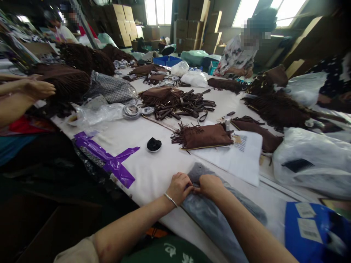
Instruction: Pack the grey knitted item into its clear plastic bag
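A long clear plastic bag [216,219] with something grey and soft inside lies along the near table edge. My left hand [179,187], a thin bracelet at its wrist, pinches the bag near its far end. Close beside it, my right hand [210,185] grips the same part, fingers curled, the fingertips of both hands almost meeting. Grey material [197,171] shows just beyond my hands. Further off lie a brown fringed pouch [208,136] and a small white dish [154,145] of black material.
Purple tape [117,166] crosses the table's left edge. A white sheet [241,160], a stuffed clear bag [309,164] and a blue package [307,226] lie to the right. Brown straps [189,104] are heaped mid-table. A co-worker's hand [38,88] is at left; other people sit beyond.
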The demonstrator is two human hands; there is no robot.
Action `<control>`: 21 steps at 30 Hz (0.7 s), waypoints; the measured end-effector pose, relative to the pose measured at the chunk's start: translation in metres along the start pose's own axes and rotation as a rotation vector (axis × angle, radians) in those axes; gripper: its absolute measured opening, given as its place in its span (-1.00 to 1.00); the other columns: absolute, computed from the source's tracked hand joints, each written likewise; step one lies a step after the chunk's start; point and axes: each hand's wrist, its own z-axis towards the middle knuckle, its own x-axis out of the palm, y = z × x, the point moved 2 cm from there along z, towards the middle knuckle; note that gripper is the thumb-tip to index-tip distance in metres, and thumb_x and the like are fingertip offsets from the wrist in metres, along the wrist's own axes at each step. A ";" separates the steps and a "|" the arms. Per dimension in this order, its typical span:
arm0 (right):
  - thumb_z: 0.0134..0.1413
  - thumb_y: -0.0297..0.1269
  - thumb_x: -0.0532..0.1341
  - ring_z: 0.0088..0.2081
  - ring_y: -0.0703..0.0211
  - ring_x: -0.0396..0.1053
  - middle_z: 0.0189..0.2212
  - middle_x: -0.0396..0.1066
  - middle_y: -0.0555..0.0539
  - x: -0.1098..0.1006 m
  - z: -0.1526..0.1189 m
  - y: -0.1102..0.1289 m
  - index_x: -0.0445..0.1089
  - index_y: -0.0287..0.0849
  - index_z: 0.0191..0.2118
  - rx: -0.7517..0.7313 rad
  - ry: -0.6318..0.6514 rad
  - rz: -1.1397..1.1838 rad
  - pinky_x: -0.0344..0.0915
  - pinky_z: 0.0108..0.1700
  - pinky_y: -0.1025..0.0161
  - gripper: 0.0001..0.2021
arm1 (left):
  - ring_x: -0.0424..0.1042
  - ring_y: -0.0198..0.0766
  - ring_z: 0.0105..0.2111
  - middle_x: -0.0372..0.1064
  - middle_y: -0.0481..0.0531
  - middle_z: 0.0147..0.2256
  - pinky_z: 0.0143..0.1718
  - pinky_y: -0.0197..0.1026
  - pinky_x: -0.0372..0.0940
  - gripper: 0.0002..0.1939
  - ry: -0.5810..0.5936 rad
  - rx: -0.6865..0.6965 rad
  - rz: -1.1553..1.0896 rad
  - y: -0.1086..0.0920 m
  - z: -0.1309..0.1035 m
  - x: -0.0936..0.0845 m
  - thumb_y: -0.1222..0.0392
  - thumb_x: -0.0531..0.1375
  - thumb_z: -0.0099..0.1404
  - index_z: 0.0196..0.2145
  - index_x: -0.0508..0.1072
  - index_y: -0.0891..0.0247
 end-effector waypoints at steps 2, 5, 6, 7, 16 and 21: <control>-0.06 0.00 0.28 -0.28 0.13 0.41 -0.33 0.46 -0.12 -0.005 -0.003 -0.009 0.42 -0.24 -0.31 0.072 -0.017 -0.019 0.35 -0.21 0.10 -0.64 | 0.25 -0.13 -0.17 0.33 0.03 -0.30 -0.10 -0.08 0.16 -0.92 -0.005 0.002 0.017 -0.001 -0.001 0.000 0.24 0.23 0.23 -0.38 0.37 0.24; 0.08 -0.16 0.20 -0.16 -0.05 0.39 -0.27 0.45 -0.21 -0.005 -0.021 -0.016 0.42 -0.27 -0.24 0.127 -0.168 -0.019 0.30 -0.12 -0.02 -0.74 | 0.26 -0.14 -0.18 0.33 0.01 -0.30 -0.09 -0.08 0.17 -0.91 -0.018 -0.009 0.019 -0.004 -0.003 -0.001 0.24 0.24 0.22 -0.39 0.37 0.24; 0.12 -0.18 0.15 -0.06 -0.11 0.34 -0.18 0.42 -0.26 -0.001 -0.027 -0.014 0.40 -0.27 -0.14 0.115 -0.235 -0.007 0.25 -0.04 -0.06 -0.72 | 0.26 -0.14 -0.17 0.33 0.00 -0.30 -0.07 -0.07 0.18 -0.92 -0.026 -0.018 0.016 -0.006 -0.004 -0.002 0.23 0.23 0.22 -0.38 0.37 0.23; 0.15 -0.17 0.11 0.06 -0.15 0.24 -0.07 0.37 -0.27 0.006 -0.033 -0.011 0.35 -0.25 -0.02 0.083 -0.295 0.012 0.17 0.05 -0.08 -0.66 | 0.27 -0.14 -0.16 0.34 0.00 -0.28 -0.06 -0.07 0.18 -0.94 -0.036 -0.028 0.014 -0.008 -0.004 -0.003 0.24 0.22 0.23 -0.36 0.37 0.22; 0.15 0.01 0.07 0.28 -0.11 -0.14 0.28 -0.03 -0.11 0.042 -0.028 -0.047 -0.02 -0.09 0.27 0.105 -0.472 0.315 -0.20 0.28 -0.10 -0.38 | 0.34 -0.12 -0.06 0.37 -0.09 -0.12 0.03 0.01 0.24 -0.83 -0.159 -0.015 -0.020 0.002 -0.003 -0.009 0.20 0.10 0.26 -0.18 0.37 0.03; 0.03 0.10 0.14 0.06 -0.07 0.26 0.00 0.36 -0.19 0.033 -0.058 -0.100 0.29 -0.14 0.09 0.328 -0.480 0.483 0.16 0.11 0.05 -0.43 | 0.45 -0.23 -0.21 0.38 -0.60 -0.27 -0.11 -0.04 0.39 -0.78 -0.268 0.025 0.006 0.032 0.016 0.001 -0.06 -0.02 0.24 -0.21 0.25 -0.51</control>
